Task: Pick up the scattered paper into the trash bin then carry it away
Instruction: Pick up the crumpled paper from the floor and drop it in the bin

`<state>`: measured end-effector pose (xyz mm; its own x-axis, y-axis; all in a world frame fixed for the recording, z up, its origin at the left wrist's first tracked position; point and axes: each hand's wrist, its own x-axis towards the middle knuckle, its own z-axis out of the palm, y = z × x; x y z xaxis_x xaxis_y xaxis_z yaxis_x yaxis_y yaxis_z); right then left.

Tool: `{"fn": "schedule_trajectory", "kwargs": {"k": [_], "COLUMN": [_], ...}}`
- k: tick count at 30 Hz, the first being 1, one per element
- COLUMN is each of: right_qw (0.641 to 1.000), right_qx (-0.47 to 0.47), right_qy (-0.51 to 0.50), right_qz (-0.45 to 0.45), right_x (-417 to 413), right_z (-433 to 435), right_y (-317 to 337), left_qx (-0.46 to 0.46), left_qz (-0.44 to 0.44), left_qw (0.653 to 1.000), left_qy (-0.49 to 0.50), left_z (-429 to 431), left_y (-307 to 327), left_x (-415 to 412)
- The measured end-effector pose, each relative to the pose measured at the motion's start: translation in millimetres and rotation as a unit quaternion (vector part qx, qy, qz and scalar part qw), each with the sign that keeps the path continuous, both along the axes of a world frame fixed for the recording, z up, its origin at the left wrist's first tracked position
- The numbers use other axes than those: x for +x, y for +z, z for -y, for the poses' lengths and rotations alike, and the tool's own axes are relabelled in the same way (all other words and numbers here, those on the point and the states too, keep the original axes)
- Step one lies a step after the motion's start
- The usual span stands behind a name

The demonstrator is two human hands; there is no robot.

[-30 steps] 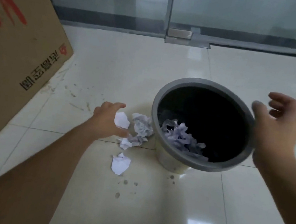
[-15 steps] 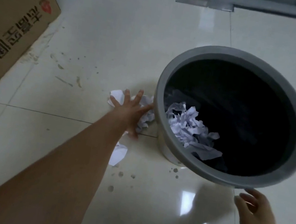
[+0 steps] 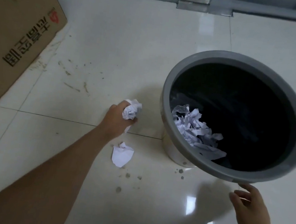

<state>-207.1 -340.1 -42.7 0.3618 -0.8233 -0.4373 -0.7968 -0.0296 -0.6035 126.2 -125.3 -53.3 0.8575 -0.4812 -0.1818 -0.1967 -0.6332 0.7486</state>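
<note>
1. Head view: the paper wad [image 3: 132, 110] sits bunched in the left hand [image 3: 119, 116], fingers curled tight around it, white creases bulging out above the knuckles, a strip trailing down below the fist.
2. One more scrap [image 3: 122, 154] lies flat on the floor [image 3: 115, 41] just under that hand, apart from it.
3. The bin [image 3: 166, 95] stands just to the right of the fist, grey rim, dark inside, with crumpled papers [image 3: 195, 131] heaped against its near-left wall.
4. The right hand [image 3: 251, 208] is spread loose, fingers apart, empty, one fingertip right at the bin's near rim; whether it touches, I cannot tell.
5. Far left, a box [image 3: 12, 37] carries a red logo and dark printed characters, too skewed to read.
6. Dirt spots fleck the tiles between scrap and bin.
</note>
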Motion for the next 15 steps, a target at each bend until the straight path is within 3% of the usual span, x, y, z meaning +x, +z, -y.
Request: {"fn": "schedule_trajectory", "kwargs": {"k": [4, 8, 12, 15], "right_qw": [0.999, 0.997, 0.994, 0.991], "right_qx": [0.015, 0.025, 0.026, 0.019], "right_qy": [-0.032, -0.067, -0.098, -0.12], "right_qz": [0.0, 0.023, 0.046, 0.064], "right_x": [-2.0, -1.3, 0.0, -0.6], "right_z": [-5.4, -11.1, -11.0, -9.0], "right_y": [0.4, 7.5, 19.7, 29.8], "left_qx": [-0.15, -0.241, -0.27, -0.209], "left_qz": [-0.041, -0.03, -0.007, 0.041], "left_qw": [0.988, 0.97, 0.959, 0.964], "left_qy": [0.021, -0.013, -0.083, -0.159], "left_z": [5.9, 33.6, 76.1, 110.3], "left_y": [74.3, 158.3, 211.0, 219.3], "left_x": [3.2, 3.3, -16.7, -42.3]}}
